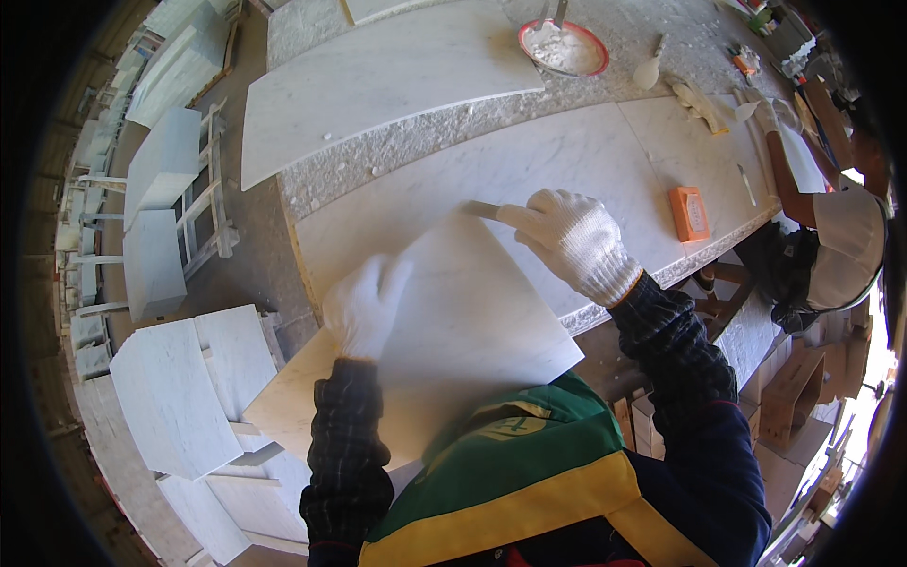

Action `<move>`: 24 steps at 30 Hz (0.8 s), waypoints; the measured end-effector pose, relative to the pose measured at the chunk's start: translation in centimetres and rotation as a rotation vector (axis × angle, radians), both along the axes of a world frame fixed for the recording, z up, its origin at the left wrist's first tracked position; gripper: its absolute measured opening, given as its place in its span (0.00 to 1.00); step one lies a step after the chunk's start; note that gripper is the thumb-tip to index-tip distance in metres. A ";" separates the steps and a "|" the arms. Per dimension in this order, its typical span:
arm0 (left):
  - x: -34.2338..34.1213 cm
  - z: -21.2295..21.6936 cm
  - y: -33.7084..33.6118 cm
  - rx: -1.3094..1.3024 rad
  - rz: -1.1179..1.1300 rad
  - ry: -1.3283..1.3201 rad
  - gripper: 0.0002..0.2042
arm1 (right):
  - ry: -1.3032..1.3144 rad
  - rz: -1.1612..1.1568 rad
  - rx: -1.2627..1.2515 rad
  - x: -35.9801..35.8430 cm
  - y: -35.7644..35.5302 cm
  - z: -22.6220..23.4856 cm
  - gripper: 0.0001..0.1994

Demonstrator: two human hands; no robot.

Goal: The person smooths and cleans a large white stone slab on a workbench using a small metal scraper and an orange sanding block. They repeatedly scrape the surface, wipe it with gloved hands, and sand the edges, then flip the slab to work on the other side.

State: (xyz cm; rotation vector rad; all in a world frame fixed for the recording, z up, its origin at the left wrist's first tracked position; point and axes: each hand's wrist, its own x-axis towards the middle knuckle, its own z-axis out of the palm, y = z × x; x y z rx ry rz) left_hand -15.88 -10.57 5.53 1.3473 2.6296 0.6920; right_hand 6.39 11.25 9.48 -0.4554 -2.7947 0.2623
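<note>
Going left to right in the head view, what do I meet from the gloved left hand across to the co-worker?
Left hand, flat tool, right hand holding that tool, orange box, thin tool lying on the slab, co-worker.

At one o'clock a red-rimmed bowl [605,59] is holding white powder [565,49]. Near two, a yellowish glove [697,102] is lying; past two, an orange box [690,214] is resting. Near three, a person [848,248] is leaning forward. Between three and four a wooden box [790,392] is standing. White slabs [175,397] are lying toward eight.
</note>
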 end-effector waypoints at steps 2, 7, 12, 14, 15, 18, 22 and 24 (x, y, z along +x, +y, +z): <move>-0.1 -0.2 0.0 0.010 -0.007 0.006 0.16 | -0.031 -0.014 -0.007 0.5 -0.1 0.3 0.19; -0.1 -0.4 0.1 0.099 -0.022 0.016 0.19 | 0.007 -0.015 -0.054 1.0 -0.2 0.7 0.18; -0.1 -0.4 0.2 0.092 -0.025 0.008 0.19 | 0.102 0.004 -0.010 -0.1 0.0 -0.6 0.21; -0.1 -0.3 0.2 0.089 -0.023 0.006 0.19 | 0.108 0.015 0.013 -0.2 0.0 -1.3 0.20; -0.1 -0.3 0.2 0.087 -0.018 0.004 0.19 | 0.084 0.003 0.009 0.0 0.0 -1.5 0.20; -0.1 -0.2 0.2 0.083 -0.010 -0.006 0.19 | 0.061 -0.031 -0.015 1.3 -0.4 -1.8 0.19; 0.0 -0.3 0.2 0.066 0.005 0.006 0.20 | 0.091 -0.079 -0.132 3.1 -1.6 -1.8 0.18; 0.0 -0.3 0.3 0.059 0.004 0.008 0.21 | 0.061 -0.100 -0.231 3.5 -2.3 -1.9 0.17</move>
